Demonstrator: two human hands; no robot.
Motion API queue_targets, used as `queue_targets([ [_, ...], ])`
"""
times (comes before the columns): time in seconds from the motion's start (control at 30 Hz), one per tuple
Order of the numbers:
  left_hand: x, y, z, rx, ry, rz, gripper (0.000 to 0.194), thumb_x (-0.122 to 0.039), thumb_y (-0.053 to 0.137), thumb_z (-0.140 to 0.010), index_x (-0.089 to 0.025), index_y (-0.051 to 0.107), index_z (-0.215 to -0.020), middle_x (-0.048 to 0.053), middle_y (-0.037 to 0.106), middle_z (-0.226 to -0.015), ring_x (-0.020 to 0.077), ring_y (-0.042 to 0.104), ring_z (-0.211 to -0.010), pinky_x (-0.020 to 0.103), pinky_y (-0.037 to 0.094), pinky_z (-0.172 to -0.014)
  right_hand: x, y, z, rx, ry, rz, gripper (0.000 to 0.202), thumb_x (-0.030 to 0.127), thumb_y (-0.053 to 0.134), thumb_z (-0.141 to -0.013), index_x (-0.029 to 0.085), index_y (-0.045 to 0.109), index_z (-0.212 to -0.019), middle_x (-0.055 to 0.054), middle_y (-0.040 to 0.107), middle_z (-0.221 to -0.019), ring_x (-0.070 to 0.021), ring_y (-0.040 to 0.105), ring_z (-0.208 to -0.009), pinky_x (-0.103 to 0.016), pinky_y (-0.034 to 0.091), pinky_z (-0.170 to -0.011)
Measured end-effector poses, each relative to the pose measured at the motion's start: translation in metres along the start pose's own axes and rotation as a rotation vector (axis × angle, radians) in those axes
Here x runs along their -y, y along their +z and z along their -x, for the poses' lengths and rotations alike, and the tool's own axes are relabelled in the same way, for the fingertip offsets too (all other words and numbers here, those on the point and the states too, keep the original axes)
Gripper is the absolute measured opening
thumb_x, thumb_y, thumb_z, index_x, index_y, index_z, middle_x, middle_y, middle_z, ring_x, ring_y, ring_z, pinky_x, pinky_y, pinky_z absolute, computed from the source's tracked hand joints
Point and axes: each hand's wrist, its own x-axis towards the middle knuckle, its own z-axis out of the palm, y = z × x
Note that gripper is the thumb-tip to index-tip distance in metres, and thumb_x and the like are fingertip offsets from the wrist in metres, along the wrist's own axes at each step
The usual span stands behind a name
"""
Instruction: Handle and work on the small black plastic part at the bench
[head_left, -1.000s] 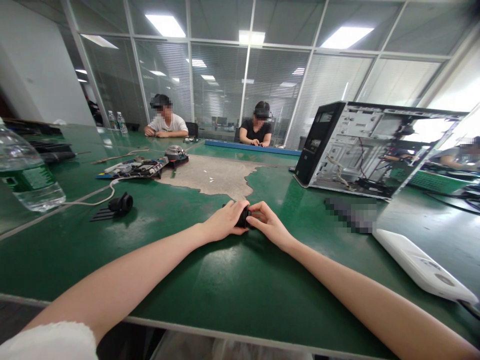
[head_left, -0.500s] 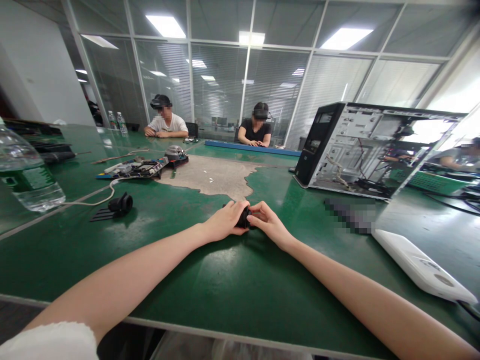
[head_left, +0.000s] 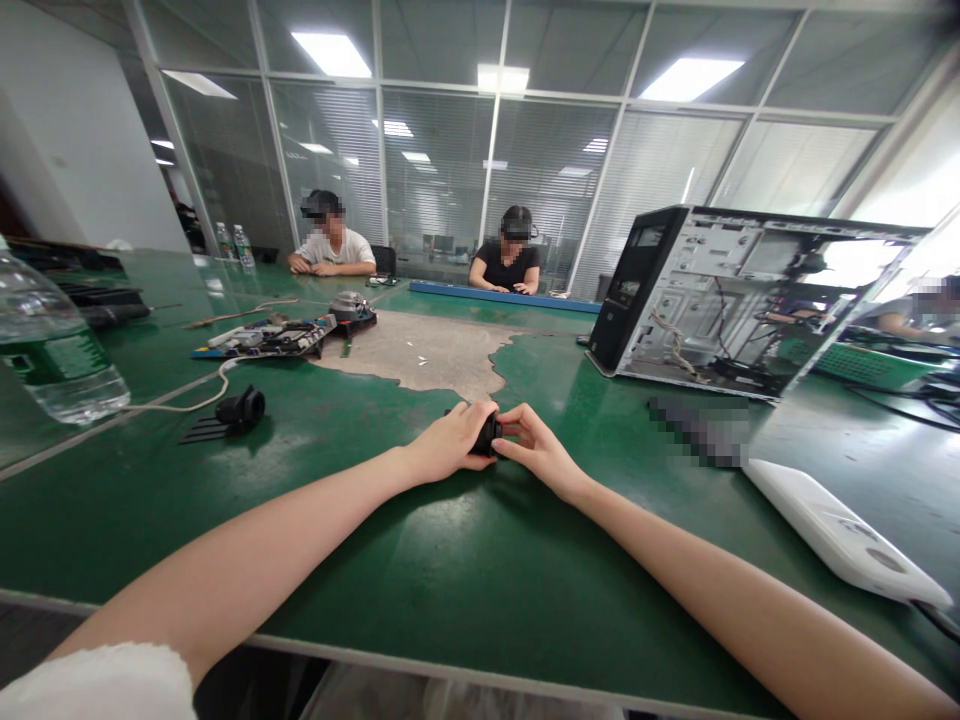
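My left hand point(head_left: 444, 442) is wrapped round a small black rounded part point(head_left: 486, 437) just above the green table; its exact kind is mostly hidden by the fingers. From the right, the fingertips and thumb of my right hand point(head_left: 541, 455) pinch that part's right end. Off to the left lies another black piece point(head_left: 241, 408), with a ring-shaped end and long flat prongs, and no hand touches it.
A computer case point(head_left: 637, 290) with its side off stands at right. Nearer me lies a white power bank-like device point(head_left: 844, 530) with a cable. Circuit boards point(head_left: 277, 335) sit left of centre; a water bottle point(head_left: 60, 350) stands far left. Two people sit across the table.
My right thumb has shifted slightly left and down along the black part's end. My left hand keeps its place. Across the table, the person in black has moved a little.
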Motion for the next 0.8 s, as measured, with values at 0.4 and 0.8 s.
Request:
queue_targets([
  [0.4, 0.001, 0.0012, -0.0001, -0.012, 0.0, 0.034, 0.058, -0.033, 0.06, -0.069, -0.019, 0.029, -0.116, 0.009, 0.045, -0.109, 0.0227, 0.045, -0.094, 0.039, 0.04, -0.08, -0.0023, 0.0003, -0.0001, -0.031, 0.033, 0.073, 0.029, 0.033, 0.057, -0.071, 0.022, 0.046, -0.095, -0.003, 0.052, -0.096, -0.0142, 0.054, -0.086, -0.031, 0.046, -0.074],
  [0.8, -0.0001, -0.0002, 0.0, -0.019, 0.019, 0.016, 0.061, -0.033, 0.062, -0.068, -0.019, 0.029, -0.117, 0.009, 0.044, -0.11, 0.0227, 0.045, -0.093, 0.038, 0.04, -0.079, -0.0014, 0.0004, -0.0006, -0.038, -0.009, 0.037, 0.022, 0.035, 0.058, -0.07, 0.022, 0.047, -0.085, 0.0, 0.053, -0.087, -0.015, 0.054, -0.088, -0.031, 0.046, -0.076],
])
